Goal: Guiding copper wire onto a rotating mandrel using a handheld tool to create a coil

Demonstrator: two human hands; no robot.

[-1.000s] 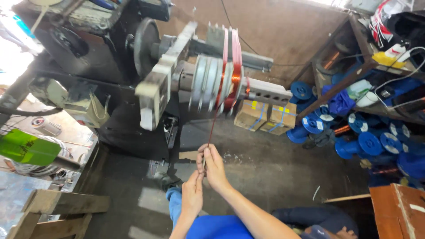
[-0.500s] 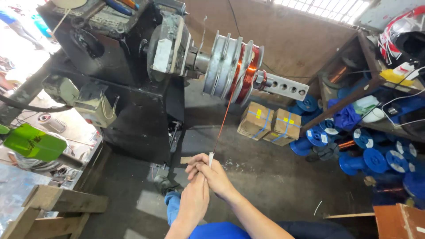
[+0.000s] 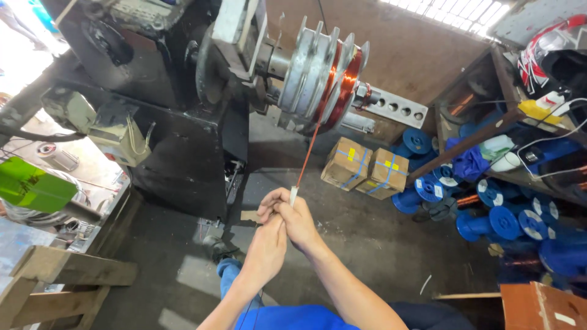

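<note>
Copper wire [image 3: 307,153] runs taut from the winding former [image 3: 327,79] of a dark coil-winding machine [image 3: 177,104] down to a short white sleeve [image 3: 293,195] held low in the centre of the view. The scene is a workshop with a grey concrete floor [image 3: 342,244] and a brown board wall [image 3: 416,43] behind the machine.

The left hand [image 3: 268,244] and right hand [image 3: 296,220] are pressed together, fingers closed; the right hand pinches the sleeve and wire between thumb and fingertips, while the left hand is curled against it, its exact hold hidden. Both forearms rise from the bottom edge above blue trousers.

Two cardboard boxes [image 3: 365,169] with yellow labels, strapped shut, stand side by side on the floor below the former; their contents are not visible. To the right, blue spools [image 3: 495,214], some wound with copper, lie heaped under and beside a wooden shelf [image 3: 483,137]. A helmet [image 3: 553,46] sits on the shelf top. Timber pieces [image 3: 67,269] lie at lower left.
</note>
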